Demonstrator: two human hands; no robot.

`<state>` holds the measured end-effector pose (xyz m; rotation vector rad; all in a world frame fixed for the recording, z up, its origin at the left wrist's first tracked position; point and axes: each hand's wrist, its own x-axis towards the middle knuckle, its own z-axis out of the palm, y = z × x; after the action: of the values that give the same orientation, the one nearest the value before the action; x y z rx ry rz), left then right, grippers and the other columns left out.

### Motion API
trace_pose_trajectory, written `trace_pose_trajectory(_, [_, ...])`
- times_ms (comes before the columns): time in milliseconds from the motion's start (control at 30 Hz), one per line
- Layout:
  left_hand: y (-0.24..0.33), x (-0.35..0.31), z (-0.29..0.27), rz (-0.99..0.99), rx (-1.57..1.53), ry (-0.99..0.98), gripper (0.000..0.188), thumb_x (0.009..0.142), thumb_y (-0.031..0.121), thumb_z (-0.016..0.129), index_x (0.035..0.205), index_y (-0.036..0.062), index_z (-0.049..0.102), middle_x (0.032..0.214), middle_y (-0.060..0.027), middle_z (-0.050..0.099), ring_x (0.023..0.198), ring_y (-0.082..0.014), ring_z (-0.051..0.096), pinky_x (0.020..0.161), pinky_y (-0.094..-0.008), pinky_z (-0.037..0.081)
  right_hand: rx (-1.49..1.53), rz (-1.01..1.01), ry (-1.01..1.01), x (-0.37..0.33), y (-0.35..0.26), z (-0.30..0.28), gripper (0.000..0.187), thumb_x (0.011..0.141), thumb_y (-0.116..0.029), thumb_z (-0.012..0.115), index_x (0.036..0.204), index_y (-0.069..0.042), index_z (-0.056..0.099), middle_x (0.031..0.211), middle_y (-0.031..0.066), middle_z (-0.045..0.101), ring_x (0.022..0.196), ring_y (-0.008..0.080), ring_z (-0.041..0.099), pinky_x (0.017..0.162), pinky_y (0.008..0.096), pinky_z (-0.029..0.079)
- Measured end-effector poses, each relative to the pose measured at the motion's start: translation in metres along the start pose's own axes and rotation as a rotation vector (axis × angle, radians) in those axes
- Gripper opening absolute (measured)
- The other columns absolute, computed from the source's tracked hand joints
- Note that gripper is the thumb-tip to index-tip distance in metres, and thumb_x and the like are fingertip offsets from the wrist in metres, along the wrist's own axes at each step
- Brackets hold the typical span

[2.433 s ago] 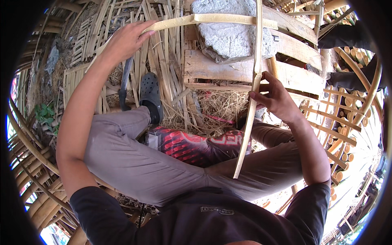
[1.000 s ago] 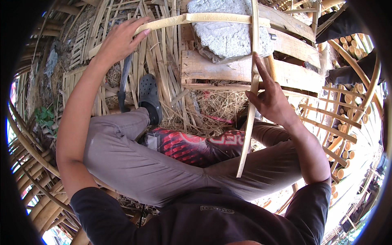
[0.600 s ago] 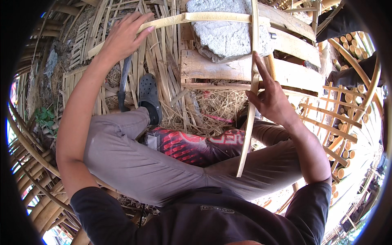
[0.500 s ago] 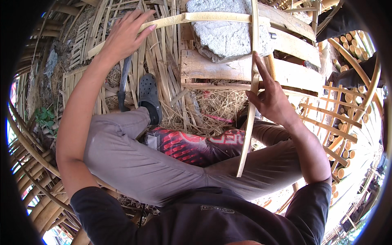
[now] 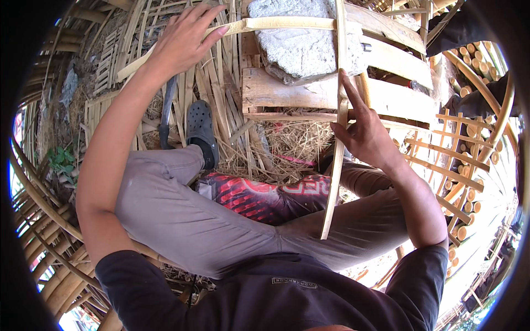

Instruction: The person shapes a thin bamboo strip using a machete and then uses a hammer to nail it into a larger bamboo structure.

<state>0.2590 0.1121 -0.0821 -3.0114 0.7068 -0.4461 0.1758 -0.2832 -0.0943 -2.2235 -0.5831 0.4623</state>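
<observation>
Two pale bamboo strips cross over a rough grey stone slab [image 5: 298,52]. My left hand [image 5: 185,43] lies over the crosswise strip [image 5: 292,22], left of the slab, with fingers stretched and the thumb apart. The lengthwise strip [image 5: 329,201] runs from the slab's right side down over my thigh. My right hand [image 5: 369,135] grips it below the slab, index finger pointed along it and thumb at its edge. The other fingers are curled and partly hidden. The slab rests on a low wooden slatted platform [image 5: 298,94].
A long dark-handled blade [image 5: 167,113] lies beside my shoe [image 5: 201,124] on the left. Loose bamboo strips and shavings cover the ground. A red-and-black printed sack or cloth [image 5: 248,196] lies between my legs. A bamboo lattice [image 5: 455,149] and cut poles stand at right, near another person's dark-clothed limb [image 5: 469,27].
My left hand has slid a little to the right along the crosswise strip. The upper part of the lengthwise strip has shifted slightly left; my right hand has barely moved.
</observation>
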Motion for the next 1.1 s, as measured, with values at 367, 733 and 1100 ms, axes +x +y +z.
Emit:
trace_pose_trajectory(367, [0.003, 0.012, 0.011, 0.058, 0.008, 0.036, 0.050, 0.107, 0.042, 0.042, 0.148, 0.0131, 0.046, 0.138, -0.0160, 0.054, 0.129, -0.0358, 0.051, 0.108, -0.0508, 0.039, -0.031, 0.070, -0.033, 0.000, -0.012, -0.005, 0.099, 0.085, -0.002, 0.067, 0.161, -0.009, 0.005, 0.075, 0.0261, 0.068, 0.070, 0.0441, 0.068, 0.074, 0.0509, 0.055])
trace_pose_trajectory(733, [0.015, 0.018, 0.012, 0.055, -0.026, -0.024, 0.050, 0.107, 0.042, 0.042, 0.147, 0.0120, 0.047, 0.135, -0.0162, 0.055, 0.126, -0.0355, 0.054, 0.107, -0.0483, 0.040, -0.014, 0.064, -0.033, 0.000, -0.011, -0.006, 0.100, 0.085, -0.002, 0.068, 0.161, -0.010, 0.004, 0.075, 0.0250, 0.068, 0.072, 0.0441, 0.068, 0.074, 0.0511, 0.054])
trace_pose_trajectory(1100, [0.018, 0.019, 0.010, 0.046, -0.075, -0.063, 0.049, 0.107, 0.040, 0.042, 0.146, 0.0112, 0.047, 0.136, -0.0180, 0.055, 0.124, -0.0379, 0.055, 0.107, -0.0495, 0.041, -0.025, 0.027, -0.016, 0.000, -0.005, -0.004, 0.100, 0.084, -0.002, 0.069, 0.161, -0.009, 0.004, 0.074, 0.0245, 0.068, 0.071, 0.0437, 0.068, 0.073, 0.0509, 0.054])
